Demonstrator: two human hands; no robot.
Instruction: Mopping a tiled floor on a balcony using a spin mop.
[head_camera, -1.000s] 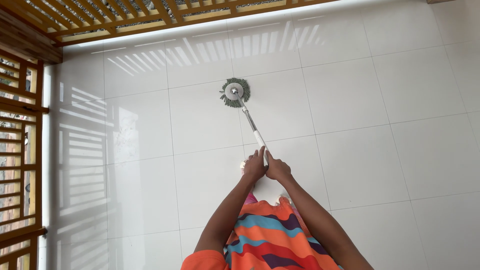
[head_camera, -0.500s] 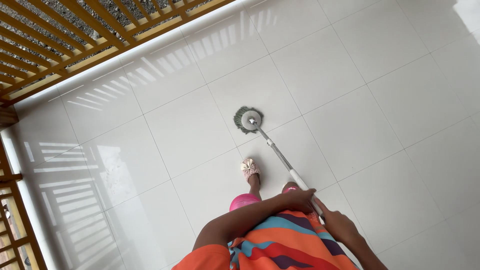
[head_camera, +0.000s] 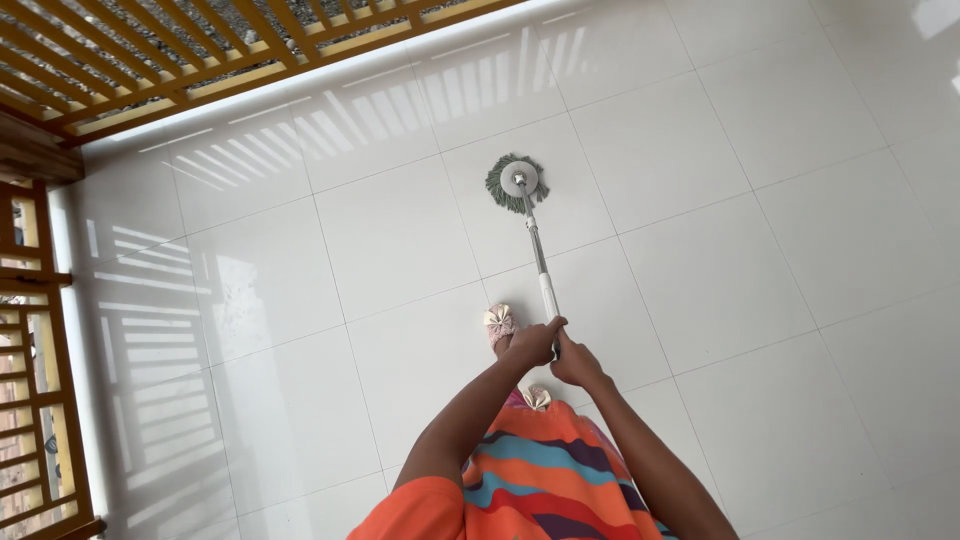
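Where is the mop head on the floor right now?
In the head view the green mop head lies flat on the white floor tiles, upper centre, ahead of both hands on the handle and short of the wooden railing.

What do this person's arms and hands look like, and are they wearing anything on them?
Both hands, left hand and right hand, are bare: no gloves, rings or watch visible. The forearms are uncovered. A short orange sleeve covers the left upper arm, matching the striped orange, blue and dark garment.

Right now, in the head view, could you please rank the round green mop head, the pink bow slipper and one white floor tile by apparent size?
1. White floor tile, largest.
2. Round green mop head.
3. Pink bow slipper, smallest, though part-hidden by the left hand.
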